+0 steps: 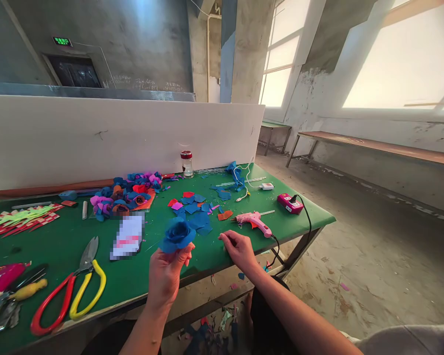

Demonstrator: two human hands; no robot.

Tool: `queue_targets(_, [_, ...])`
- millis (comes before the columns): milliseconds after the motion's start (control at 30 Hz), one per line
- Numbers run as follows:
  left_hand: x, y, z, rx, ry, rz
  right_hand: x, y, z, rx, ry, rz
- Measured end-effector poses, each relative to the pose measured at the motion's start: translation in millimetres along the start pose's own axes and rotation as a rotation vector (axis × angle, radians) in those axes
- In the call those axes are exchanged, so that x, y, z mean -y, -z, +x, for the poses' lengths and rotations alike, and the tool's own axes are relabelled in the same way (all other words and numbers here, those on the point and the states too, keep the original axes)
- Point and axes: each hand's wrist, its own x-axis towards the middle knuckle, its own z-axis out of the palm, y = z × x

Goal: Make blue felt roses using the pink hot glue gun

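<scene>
Between the fingertips of my left hand (166,273) a blue paper flower (177,234) is held upright above the table's front edge. My right hand (240,248) is closed in a pinch just to the right, apart from the flower; whatever its fingertips hold, if anything, is too small to make out. Beyond that hand lies a pink hot glue gun (254,221), its nozzle pointing left. Loose blue paper petals (199,220) are scattered behind the flower, with a few orange and pink pieces among them.
Large scissors (87,266) with red and yellow handles lie at left, near tools. Finished paper flowers (128,192) are heaped at the back. A lidded jar (187,165) stands against the white panel (133,130). A pink power socket (289,203) sits at the right.
</scene>
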Motion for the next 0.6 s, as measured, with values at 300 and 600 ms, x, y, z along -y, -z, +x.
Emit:
queue_targets(300, [-8.7, -3.0, 4.2, -0.037, -0.114, 0.031, -16.8, -15.2, 0.2, -0.143, 0.049, -0.175])
queue_targets(600, [-17.6, -0.4, -3.4, -0.059, -0.173, -0.003, -20.6, -16.9, -1.3, -0.157, 0.071, -0.243])
